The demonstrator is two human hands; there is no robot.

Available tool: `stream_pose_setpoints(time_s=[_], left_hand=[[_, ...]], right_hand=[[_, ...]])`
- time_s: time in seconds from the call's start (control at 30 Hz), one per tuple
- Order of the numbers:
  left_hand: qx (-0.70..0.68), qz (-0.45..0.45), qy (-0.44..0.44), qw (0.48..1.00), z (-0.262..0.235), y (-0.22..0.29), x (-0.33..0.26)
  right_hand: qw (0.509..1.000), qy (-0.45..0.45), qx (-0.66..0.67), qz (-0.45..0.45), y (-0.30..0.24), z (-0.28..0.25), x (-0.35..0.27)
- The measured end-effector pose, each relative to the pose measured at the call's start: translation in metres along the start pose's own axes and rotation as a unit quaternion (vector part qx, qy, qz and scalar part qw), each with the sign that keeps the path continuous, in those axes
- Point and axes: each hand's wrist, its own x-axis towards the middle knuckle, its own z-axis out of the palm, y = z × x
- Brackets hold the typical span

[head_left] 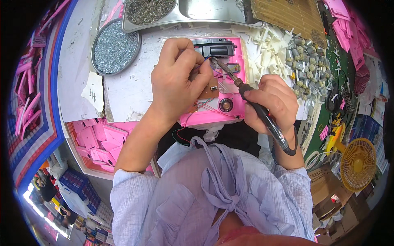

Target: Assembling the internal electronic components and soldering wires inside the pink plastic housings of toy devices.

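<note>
- While the soldering step is in hand, read the bench from left to right, starting with the round tray of small screws point(114, 48) at about 10 o'clock from the work; it is well apart from both hands and plays no part now.
- Your left hand point(177, 80) lies over the left half of the pink housing point(230, 88). Its thumb and fingers are pressed together in a pinch near the blue wire point(210, 64); what exactly sits between the fingertips is too small to tell.
- Just beside that hand, at its 4 o'clock, the brown circuit board point(210, 91) rests inside the housing, with thin wires trailing toward the small round speaker point(225, 105) at 5 o'clock.
- At 12 o'clock on the housing sits a black module point(216, 49), touching the upper rim.
- Your right hand point(271, 102) is closed round the grip of the soldering iron point(246, 92). The shaft runs toward 10 o'clock, and its tip lies just below the black module, near the left fingertips.
- To the right, at 1 o'clock, a heap of white plastic parts point(269, 55) and small metal motors point(305, 61) stands near but apart from the work.
- Judged from this position, the joint is being made at the wire end. The next move calls for a steady left pinch, a light touch of the tip, and clearance from the pink plastic wall, which would likely mark under heat.
</note>
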Motion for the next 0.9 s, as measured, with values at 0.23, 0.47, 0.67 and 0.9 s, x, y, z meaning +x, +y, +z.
stream_pose_setpoints(time_s=[0.23,0.47,0.67,0.9], left_hand=[[-0.013,-0.027,-0.009,1.0,-0.0005,0.0021,-0.0027],[-0.016,-0.036,-0.009,0.999,-0.0007,0.0041,-0.0021],[0.003,-0.001,0.01,1.0,0.001,0.0002,-0.0014],[0.001,-0.016,0.017,1.0,-0.0011,0.0037,-0.0043]], right_hand=[[1.0,0.016,-0.004,0.005,-0.0019,0.0003,-0.0028],[1.0,0.006,0.0,0.01,-0.002,-0.0014,-0.0022],[1.0,0.011,0.006,0.009,-0.0009,0.0008,-0.0015],[1.0,0.014,0.002,0.007,-0.002,-0.0034,-0.0036]])
